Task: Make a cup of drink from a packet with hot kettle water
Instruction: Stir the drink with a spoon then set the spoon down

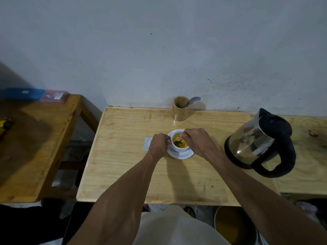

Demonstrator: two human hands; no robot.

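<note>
A white cup point(177, 148) with yellow-orange drink stands on a white saucer point(182, 155) in the middle of the light wooden table point(123, 165). My left hand point(158, 144) is closed on the cup's handle at its left side. My right hand point(193, 138) pinches a metal spoon point(178, 143) whose bowl dips into the drink. A white packet point(147, 143) lies flat on the table just left of my left hand, partly hidden by it. The glass kettle point(260, 142) with black lid and handle stands to the right, apart from the cup.
A bamboo holder point(180, 109) with another spoon stands at the back by the wall. A darker wooden table point(35, 147) sits to the left with blue and pink boxes point(35, 94). A round container point(233, 225) is on the floor at the lower right.
</note>
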